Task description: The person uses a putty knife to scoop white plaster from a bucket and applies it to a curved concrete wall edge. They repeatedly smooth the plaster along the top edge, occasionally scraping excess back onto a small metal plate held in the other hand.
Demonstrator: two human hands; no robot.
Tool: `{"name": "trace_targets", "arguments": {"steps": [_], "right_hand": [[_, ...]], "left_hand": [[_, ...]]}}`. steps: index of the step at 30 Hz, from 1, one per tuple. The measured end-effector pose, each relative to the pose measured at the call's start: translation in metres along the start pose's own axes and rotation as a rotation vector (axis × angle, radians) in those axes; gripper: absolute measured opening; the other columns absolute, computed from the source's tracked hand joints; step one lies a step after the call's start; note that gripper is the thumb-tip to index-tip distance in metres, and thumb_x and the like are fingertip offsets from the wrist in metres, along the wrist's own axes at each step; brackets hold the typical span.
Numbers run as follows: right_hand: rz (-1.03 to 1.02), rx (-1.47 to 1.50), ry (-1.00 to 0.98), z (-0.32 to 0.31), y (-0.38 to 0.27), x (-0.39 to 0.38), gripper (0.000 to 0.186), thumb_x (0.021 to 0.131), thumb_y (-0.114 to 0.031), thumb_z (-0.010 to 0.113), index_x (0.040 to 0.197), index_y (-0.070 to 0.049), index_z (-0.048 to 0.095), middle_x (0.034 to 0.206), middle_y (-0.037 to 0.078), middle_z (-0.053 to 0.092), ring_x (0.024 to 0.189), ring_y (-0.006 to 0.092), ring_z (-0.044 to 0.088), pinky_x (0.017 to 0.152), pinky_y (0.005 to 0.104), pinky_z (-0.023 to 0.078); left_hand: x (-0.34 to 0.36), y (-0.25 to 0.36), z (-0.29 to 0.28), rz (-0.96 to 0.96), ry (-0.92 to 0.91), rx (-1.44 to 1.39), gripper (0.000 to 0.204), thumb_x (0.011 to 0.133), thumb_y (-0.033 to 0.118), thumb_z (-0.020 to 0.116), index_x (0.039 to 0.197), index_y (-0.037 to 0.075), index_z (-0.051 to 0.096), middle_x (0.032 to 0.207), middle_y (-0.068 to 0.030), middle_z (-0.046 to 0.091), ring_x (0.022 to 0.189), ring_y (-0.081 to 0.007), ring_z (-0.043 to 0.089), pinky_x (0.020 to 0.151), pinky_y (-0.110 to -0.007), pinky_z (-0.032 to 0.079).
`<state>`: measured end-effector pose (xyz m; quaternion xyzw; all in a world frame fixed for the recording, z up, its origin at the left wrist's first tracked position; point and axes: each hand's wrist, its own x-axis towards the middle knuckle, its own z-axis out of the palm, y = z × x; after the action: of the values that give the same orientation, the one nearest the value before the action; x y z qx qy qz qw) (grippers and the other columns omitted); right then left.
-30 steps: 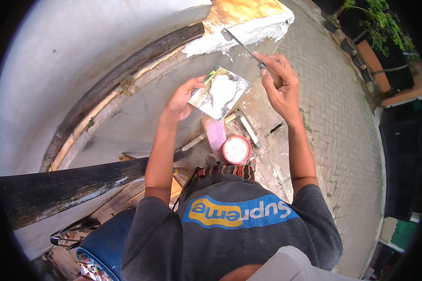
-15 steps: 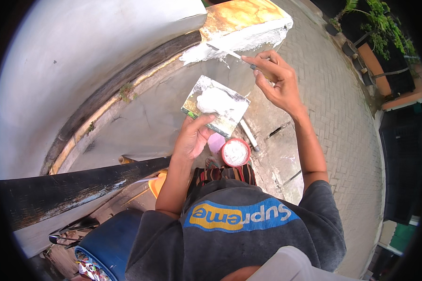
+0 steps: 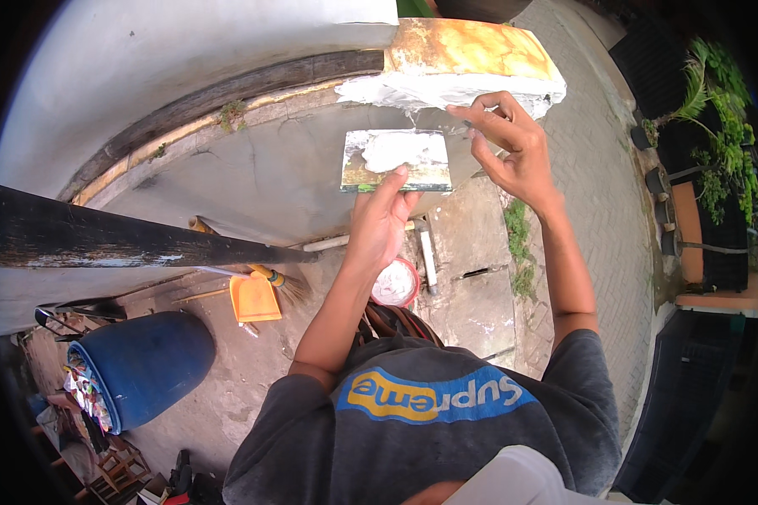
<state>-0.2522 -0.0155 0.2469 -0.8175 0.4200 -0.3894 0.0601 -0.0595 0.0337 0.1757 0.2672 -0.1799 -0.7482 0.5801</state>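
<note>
Grey block paving point(image 3: 598, 219) runs down the right, while a curved grey cement face point(image 3: 269, 185) crosses the left and meets a blocky ledge with an orange-stained top point(image 3: 472, 46), its front edge coated in thick white paste point(image 3: 446, 88).

The person's left hand point(image 3: 383, 219) has its grip closed on a flat rectangular board point(image 3: 364, 178), thumb over the near edge and fingers underneath; the board is held just short of the ledge, with a white mound point(image 3: 392, 150) toward its far edge. The right hand point(image 3: 514, 147) is raised beside the ledge's front edge, index finger and thumb closed on a slim grey tool point(image 3: 469, 124).

Judging by this, the step in hand is working the paste between board and ledge; the next move seems to call for a level board and a steady, shallow angle of the tool.

Only a sliver of that tool shows: its blade is lost against the white, so whether it touches the ledge cannot be told. The left forearm partly covers a round red pail point(image 3: 418, 288) of white paste on the ground, and the fingers under the board are hidden.
</note>
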Motion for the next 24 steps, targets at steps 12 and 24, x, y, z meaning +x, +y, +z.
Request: {"name": "trace_targets", "arguments": {"steps": [12,24], "right_hand": [[-0.195,0.055,-0.134,-0.002,0.025,0.029,0.043,0.074,0.0,0.061,0.11,-0.02,0.071,0.092,0.003,0.06,0.067,0.0169,0.057,0.059,0.0301,0.048],[-0.25,-0.062,-0.156,0.0,0.032,0.031,0.042,0.072,-0.002,0.062,0.109,-0.02,0.071,0.092,0.003,0.061,0.066,0.0154,0.057,0.058,0.0291,0.049]], "left_hand": [[0.015,-0.01,-0.009,0.11,-0.029,0.146,0.044,0.09,0.008,0.061,0.13,0.004,0.045,0.122,-0.0072,0.056,0.112,-0.0157,0.055,0.089,-0.031,0.048],[0.015,-0.006,-0.014,0.099,-0.072,0.065,0.049,0.088,0.004,0.061,0.132,0.0,0.041,0.124,-0.012,0.056,0.114,-0.0203,0.056,0.093,-0.036,0.05]]}}
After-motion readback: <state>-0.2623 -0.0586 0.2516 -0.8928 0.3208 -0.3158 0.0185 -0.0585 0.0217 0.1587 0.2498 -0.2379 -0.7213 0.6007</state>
